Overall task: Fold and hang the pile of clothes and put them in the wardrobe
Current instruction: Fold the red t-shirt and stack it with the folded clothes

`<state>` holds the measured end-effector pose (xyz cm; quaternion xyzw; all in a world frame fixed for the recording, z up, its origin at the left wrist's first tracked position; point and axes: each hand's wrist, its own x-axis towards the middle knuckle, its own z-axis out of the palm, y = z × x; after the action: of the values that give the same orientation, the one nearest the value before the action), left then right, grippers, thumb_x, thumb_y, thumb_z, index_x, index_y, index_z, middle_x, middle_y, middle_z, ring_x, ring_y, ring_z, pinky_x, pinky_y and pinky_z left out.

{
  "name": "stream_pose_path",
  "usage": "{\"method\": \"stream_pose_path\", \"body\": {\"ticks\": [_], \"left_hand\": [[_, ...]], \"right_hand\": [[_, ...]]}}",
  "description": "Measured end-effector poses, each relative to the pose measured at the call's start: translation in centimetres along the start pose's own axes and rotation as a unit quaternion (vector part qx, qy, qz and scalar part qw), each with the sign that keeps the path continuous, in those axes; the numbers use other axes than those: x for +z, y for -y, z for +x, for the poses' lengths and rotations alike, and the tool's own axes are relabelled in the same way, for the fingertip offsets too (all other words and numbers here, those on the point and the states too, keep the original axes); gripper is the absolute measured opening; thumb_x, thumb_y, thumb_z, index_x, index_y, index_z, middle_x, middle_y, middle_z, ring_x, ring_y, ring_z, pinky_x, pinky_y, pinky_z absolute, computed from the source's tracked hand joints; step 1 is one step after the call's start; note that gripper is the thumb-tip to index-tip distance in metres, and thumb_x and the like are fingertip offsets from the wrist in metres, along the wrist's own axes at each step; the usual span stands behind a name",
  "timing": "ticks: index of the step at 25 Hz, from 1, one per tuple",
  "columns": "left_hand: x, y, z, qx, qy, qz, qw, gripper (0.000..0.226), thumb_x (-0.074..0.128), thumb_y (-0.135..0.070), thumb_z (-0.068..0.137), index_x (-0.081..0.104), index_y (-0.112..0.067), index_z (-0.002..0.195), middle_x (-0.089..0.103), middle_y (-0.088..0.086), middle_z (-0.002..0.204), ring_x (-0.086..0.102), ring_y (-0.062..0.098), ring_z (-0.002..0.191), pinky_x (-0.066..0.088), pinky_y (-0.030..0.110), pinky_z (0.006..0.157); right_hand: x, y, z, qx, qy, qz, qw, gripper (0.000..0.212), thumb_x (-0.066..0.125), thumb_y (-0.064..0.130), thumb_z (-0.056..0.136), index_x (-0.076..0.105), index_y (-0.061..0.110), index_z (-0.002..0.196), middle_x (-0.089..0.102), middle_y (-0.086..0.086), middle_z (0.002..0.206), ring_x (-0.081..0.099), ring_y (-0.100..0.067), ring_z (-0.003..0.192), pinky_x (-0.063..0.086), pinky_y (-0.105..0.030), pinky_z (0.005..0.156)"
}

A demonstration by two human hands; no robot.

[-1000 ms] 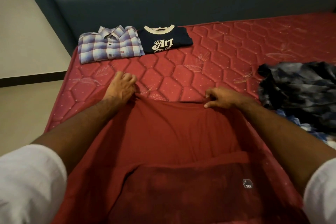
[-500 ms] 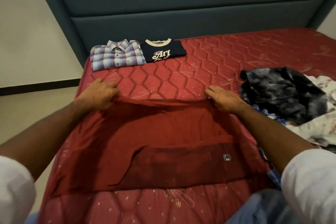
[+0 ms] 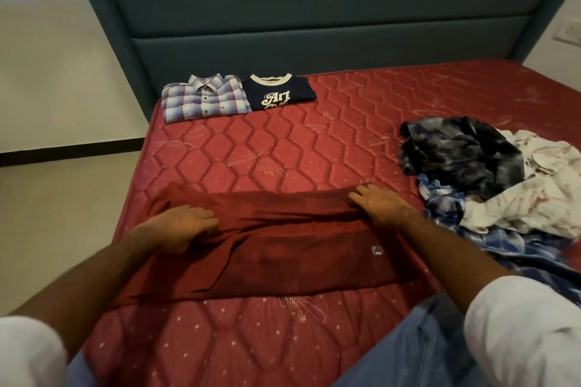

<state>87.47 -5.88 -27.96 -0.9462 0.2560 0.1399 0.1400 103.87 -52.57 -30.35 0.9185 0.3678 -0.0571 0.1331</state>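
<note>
A dark red garment (image 3: 283, 264) lies spread across the near part of the red mattress (image 3: 314, 151), with a small logo patch near its right side. My left hand (image 3: 180, 226) sits on its left part, fingers curled into a bunched fold of the cloth. Straight fingers of my right hand (image 3: 379, 206) rest on the garment's far right edge. A folded plaid shirt (image 3: 204, 99) and a folded navy "Art" T-shirt (image 3: 278, 94) lie side by side near the headboard. A pile of unfolded clothes (image 3: 490, 179) sits at the right.
A padded blue-grey headboard (image 3: 314, 16) rises behind the mattress. Pale floor and a wall with a dark skirting strip (image 3: 63, 152) lie to the left of the bed. My knee in blue jeans (image 3: 418, 345) rests on the near right of the mattress.
Both hands have drawn the garment's far edge back toward me, leaving a ridge of cloth between them. The view has pulled back and risen, showing more of the bed and the pile.
</note>
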Motion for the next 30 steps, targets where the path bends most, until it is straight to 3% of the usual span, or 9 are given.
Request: {"method": "stream_pose_path", "body": {"ticks": [2, 6, 10, 14, 16, 19, 23, 27, 30], "left_hand": [[-0.3, -0.5, 0.3, 0.005, 0.057, 0.007, 0.998, 0.048, 0.054, -0.024, 0.083, 0.048, -0.032, 0.13, 0.049, -0.005, 0.135, 0.05, 0.019, 0.126, 0.039, 0.032, 0.095], [-0.3, 0.1, -0.3, -0.057, -0.041, -0.194, 0.979, 0.038, 0.062, -0.011, 0.071, 0.054, -0.032, 0.101, 0.065, -0.006, 0.106, 0.064, 0.02, 0.1, 0.033, 0.018, 0.073], [-0.5, 0.0, -0.1, -0.073, 0.024, -0.219, 0.973, 0.025, 0.059, -0.037, 0.08, 0.057, -0.026, 0.103, 0.069, -0.006, 0.105, 0.066, 0.018, 0.099, 0.048, 0.031, 0.082], [-1.3, -1.0, 1.5, -0.11, 0.028, -0.201, 0.973, 0.042, 0.039, -0.063, 0.1, 0.057, -0.03, 0.08, 0.067, -0.01, 0.091, 0.065, 0.01, 0.086, 0.047, 0.031, 0.079], [-0.9, -1.2, 3.1, -0.132, -0.087, -0.101, 0.982, 0.044, 0.032, -0.06, 0.097, 0.058, -0.026, 0.091, 0.065, -0.002, 0.101, 0.067, 0.022, 0.093, 0.05, 0.035, 0.077], [0.6, -1.5, 5.5, -0.27, -0.067, -0.111, 0.954, 0.044, 0.051, -0.049, 0.093, 0.051, -0.016, 0.123, 0.051, 0.008, 0.127, 0.057, 0.034, 0.114, 0.05, 0.047, 0.088], [4.3, -1.6, 4.8, -0.439, -0.077, -0.161, 0.881, 0.05, 0.058, -0.043, 0.093, 0.048, -0.014, 0.132, 0.044, 0.011, 0.143, 0.043, 0.039, 0.131, 0.041, 0.058, 0.101], [7.2, -1.3, 4.0, -0.424, -0.095, -0.222, 0.873, 0.065, 0.07, -0.014, 0.084, 0.046, -0.002, 0.142, 0.036, 0.03, 0.152, 0.034, 0.056, 0.137, 0.034, 0.071, 0.104], [8.4, -0.5, 4.4, -0.399, -0.118, -0.27, 0.868, 0.072, 0.06, 0.008, 0.077, 0.039, 0.007, 0.145, 0.026, 0.042, 0.151, 0.024, 0.066, 0.137, 0.024, 0.072, 0.113]], "right_hand": [[0.2, 0.3, -0.2, 0.02, 0.001, -0.015, 1.0, 0.064, 0.055, 0.021, 0.092, 0.031, 0.021, 0.153, 0.041, -0.006, 0.146, 0.043, -0.029, 0.13, 0.042, -0.041, 0.099], [-0.3, -0.2, 0.1, 0.068, 0.004, 0.048, 0.996, 0.065, 0.061, 0.016, 0.084, 0.041, 0.022, 0.146, 0.05, -0.005, 0.143, 0.051, -0.028, 0.129, 0.041, -0.045, 0.103], [-0.1, -0.7, -0.3, 0.087, -0.046, 0.176, 0.979, 0.039, 0.059, 0.008, 0.076, 0.059, 0.02, 0.112, 0.066, -0.007, 0.118, 0.062, -0.032, 0.111, 0.05, -0.038, 0.086], [1.0, -1.8, 0.3, 0.273, -0.121, 0.382, 0.875, 0.008, 0.053, 0.014, 0.089, 0.058, 0.019, 0.094, 0.068, -0.013, 0.108, 0.064, -0.031, 0.099, 0.046, -0.038, 0.084], [2.2, -2.9, 1.1, 0.351, -0.143, 0.462, 0.802, 0.015, 0.057, 0.027, 0.088, 0.057, 0.017, 0.099, 0.069, -0.019, 0.107, 0.063, -0.029, 0.092, 0.048, -0.039, 0.084], [4.2, -4.2, 2.9, 0.38, -0.111, 0.55, 0.735, 0.041, 0.072, 0.035, 0.08, 0.058, 0.016, 0.114, 0.07, -0.018, 0.106, 0.06, -0.024, 0.084, 0.052, -0.04, 0.079], [4.8, -4.3, 4.8, 0.381, -0.125, 0.494, 0.772, 0.04, 0.084, 0.028, 0.079, 0.063, 0.016, 0.111, 0.069, -0.017, 0.115, 0.064, -0.031, 0.106, 0.051, -0.042, 0.096], [4.8, -4.2, 5.6, 0.373, -0.16, 0.539, 0.738, 0.029, 0.082, 0.01, 0.08, 0.064, 0.012, 0.103, 0.065, -0.001, 0.081, 0.064, -0.025, 0.087, 0.047, -0.028, 0.073], [5.4, -4.9, 6.1, 0.41, -0.198, 0.55, 0.7, 0.022, 0.085, 0.015, 0.076, 0.066, 0.023, 0.083, 0.061, 0.009, 0.069, 0.064, -0.022, 0.081, 0.052, -0.036, 0.083]]}}
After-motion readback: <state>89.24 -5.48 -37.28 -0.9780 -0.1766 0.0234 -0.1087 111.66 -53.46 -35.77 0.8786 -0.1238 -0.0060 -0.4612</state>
